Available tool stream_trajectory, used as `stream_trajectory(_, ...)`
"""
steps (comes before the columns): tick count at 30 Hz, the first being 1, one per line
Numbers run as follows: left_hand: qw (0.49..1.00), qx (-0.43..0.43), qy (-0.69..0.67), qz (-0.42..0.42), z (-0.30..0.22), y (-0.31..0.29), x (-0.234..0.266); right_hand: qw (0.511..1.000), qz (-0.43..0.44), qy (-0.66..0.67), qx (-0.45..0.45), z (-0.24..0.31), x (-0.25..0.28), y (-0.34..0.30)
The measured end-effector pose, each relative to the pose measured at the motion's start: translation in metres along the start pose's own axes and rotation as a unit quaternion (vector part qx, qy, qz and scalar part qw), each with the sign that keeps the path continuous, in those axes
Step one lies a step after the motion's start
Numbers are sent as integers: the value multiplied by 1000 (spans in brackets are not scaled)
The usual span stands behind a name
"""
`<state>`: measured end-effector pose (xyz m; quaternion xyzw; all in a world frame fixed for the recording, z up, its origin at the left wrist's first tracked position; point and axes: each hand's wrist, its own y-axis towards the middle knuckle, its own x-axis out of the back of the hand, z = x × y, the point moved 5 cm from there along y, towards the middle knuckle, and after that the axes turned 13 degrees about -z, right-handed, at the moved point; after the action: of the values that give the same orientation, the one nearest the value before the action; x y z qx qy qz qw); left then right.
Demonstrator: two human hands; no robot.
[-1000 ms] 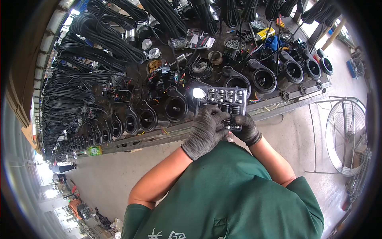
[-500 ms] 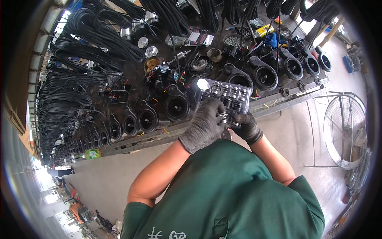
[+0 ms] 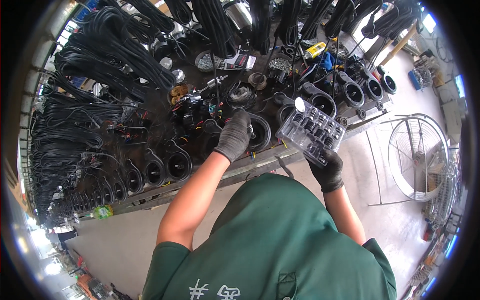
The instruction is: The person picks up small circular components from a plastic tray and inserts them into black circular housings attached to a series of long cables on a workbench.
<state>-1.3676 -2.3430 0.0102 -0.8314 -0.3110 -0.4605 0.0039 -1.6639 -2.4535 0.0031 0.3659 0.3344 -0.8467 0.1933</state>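
two hands (image 3: 235,135) (image 3: 328,172) grip, left a small part (image 3: 250,128), right a clear tray (image 3: 296,136) (open floor (image 3: 352,180) beyond bench edge (image 3: 237,170)).

The gloves (image 3: 234,137) are dark grey, the shirt (image 3: 295,235) green with white markings (image 3: 228,291), the tray (image 3: 296,136) clear, its parts (image 3: 320,125) black and silver. Cables (image 3: 112,47) and housings (image 3: 265,133) are black, the can (image 3: 315,50) yellow, the floor (image 3: 120,245) pale grey.

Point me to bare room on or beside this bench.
Bench: small dark patch, seemingly bare, between coloured wires and the motor-like unit. Wider: floor between the right hand, holding the clear tray, and caged fan. Crowded: front edge, round black housings and left hand; bench left, black cable coils.
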Motion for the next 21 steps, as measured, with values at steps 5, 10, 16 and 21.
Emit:
stream_trajectory(5, 995, -79, 14, 51, 8, -4, -24, 999, -27, 2, 23, 8, 0, -12)
stream_trajectory(10, 984, -72, 61, 149, -2, -2, -23, 999, -17, 1, 32, 7, 2, -14)
stream_trajectory(16, 985, -65, 37, 158, 2, -7, -14, 998, -7, -7, 55, 6, -6, -14)
stream_trajectory(21, 990, -7, -36, 135, 10, -1, -6, 999, -8, 3, 51, 5, -10, -15)
